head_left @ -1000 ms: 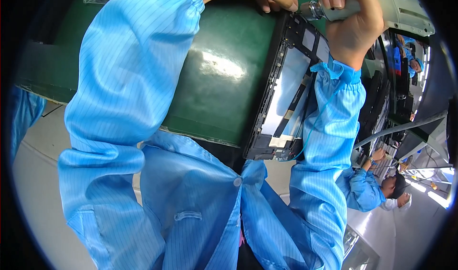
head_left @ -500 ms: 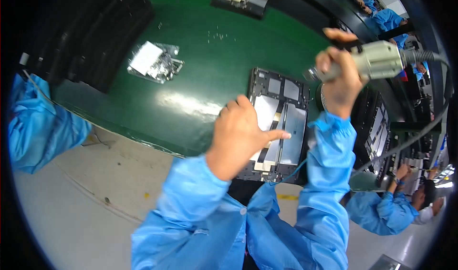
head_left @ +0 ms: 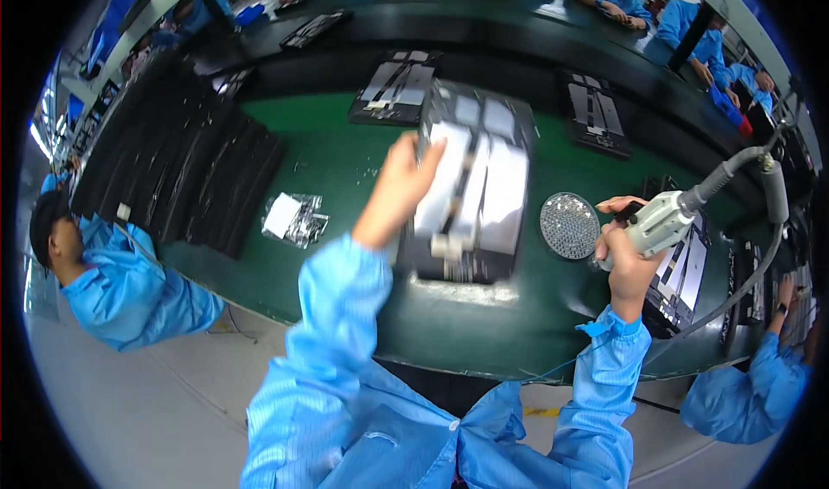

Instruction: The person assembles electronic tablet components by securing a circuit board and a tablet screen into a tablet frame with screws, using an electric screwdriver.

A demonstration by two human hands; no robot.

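My left hand (head_left: 397,187) grips the left edge of a tablet-like black frame (head_left: 511,191) with white and silver panels inside. The frame is blurred and raised off the green tabletop (head_left: 363,303). Fingers of my right hand (head_left: 629,269) wrap round a pale electric screwdriver (head_left: 661,224), whose cable runs up to the right. Its tip points left, close to a round dish (head_left: 568,227) of small metal pieces. Left of the frame lies a clear plastic bag (head_left: 296,220) with a white label and small parts.
Black frames (head_left: 186,157) stand in a long row at the left. Similar frames lie at the back (head_left: 397,90), back right (head_left: 596,113) and right (head_left: 682,282). A co-worker (head_left: 129,273) sits at the left; others work across the dark line and at the right.
The frame has gone from the table in front of me up and away, now in my left hand. The screwdriver hand is lower, and my view has tilted up, showing the far line.
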